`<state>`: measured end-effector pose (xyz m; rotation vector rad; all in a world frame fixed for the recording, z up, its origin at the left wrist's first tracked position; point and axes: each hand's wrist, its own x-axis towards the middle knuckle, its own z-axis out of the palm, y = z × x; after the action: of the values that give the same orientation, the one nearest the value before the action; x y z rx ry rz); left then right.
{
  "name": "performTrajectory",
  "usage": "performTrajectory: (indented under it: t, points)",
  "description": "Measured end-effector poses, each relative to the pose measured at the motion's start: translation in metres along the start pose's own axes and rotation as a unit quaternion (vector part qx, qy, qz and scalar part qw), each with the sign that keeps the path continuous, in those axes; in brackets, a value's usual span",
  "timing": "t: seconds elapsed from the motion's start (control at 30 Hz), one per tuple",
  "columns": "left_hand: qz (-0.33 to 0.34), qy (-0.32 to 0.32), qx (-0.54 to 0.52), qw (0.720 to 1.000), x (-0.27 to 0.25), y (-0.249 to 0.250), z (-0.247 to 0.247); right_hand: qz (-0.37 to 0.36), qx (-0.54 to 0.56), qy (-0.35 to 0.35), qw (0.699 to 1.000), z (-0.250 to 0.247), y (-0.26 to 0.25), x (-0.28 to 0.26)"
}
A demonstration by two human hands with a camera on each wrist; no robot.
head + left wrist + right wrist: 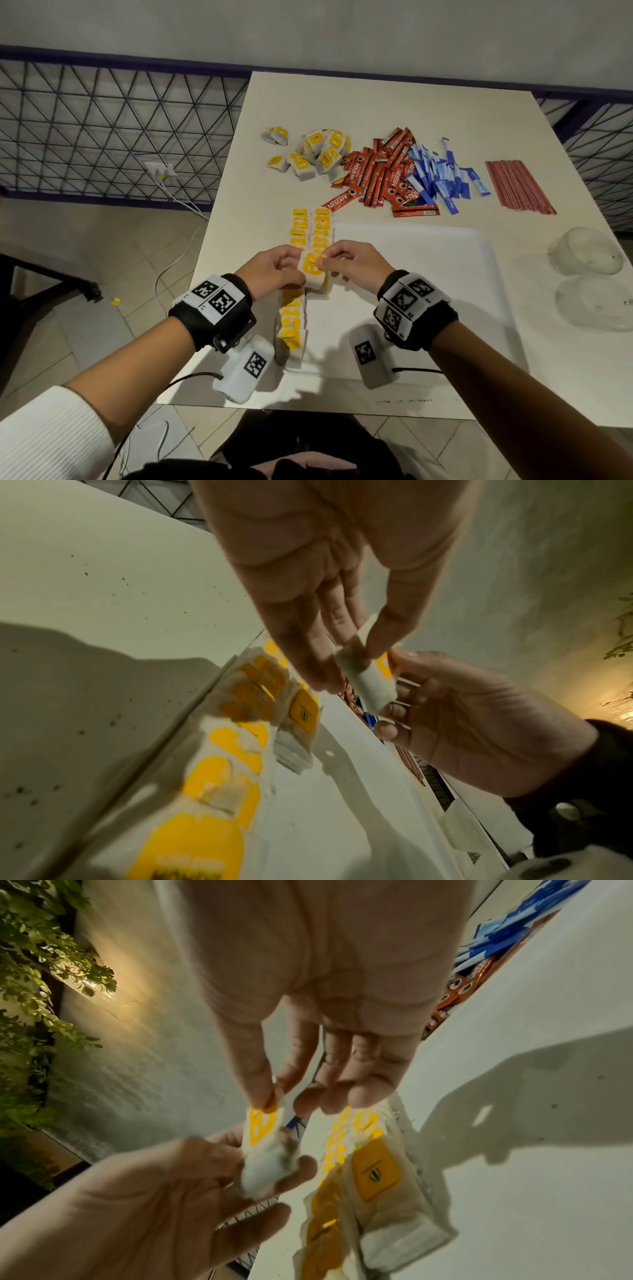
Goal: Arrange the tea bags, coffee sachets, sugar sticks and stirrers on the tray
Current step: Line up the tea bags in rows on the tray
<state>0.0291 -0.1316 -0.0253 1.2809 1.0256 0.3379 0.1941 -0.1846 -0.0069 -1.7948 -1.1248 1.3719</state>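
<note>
So both hands (274, 270) (352, 263) pinch one yellow-and-white paper tea bag (313, 272) above the started rows (310, 228); red sachets (380, 174), blue sticks (442, 174), pink stirrers (519, 186) wait beyond the fingertips.

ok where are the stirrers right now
In the head view the stirrers lie in a neat bundle on the table's far right, just right of the blue sugar sticks, off the tray.

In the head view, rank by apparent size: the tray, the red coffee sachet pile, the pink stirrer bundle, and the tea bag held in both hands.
1. tray
2. coffee sachet pile
3. stirrer bundle
4. held tea bag, though it sits nearer the camera than the piles.
</note>
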Motion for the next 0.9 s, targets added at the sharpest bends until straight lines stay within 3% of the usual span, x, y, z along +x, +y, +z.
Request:
performTrajectory:
  t: [0.47,0.77,0.9]
  points:
    - [-0.037,-0.004,0.169,0.985,-0.005,-0.007,0.014,0.005,0.012,-0.013,1.000,-0.005,0.018,-0.010]
    - [-0.080,-0.065,0.311,0.945,-0.012,-0.004,0.008,0.056,-0.056,-0.099,0.992,0.006,0.035,-0.009]
    - [-0.078,-0.056,0.302,0.949,-0.010,-0.001,0.000,0.071,-0.071,-0.055,0.993,0.012,0.040,-0.001]
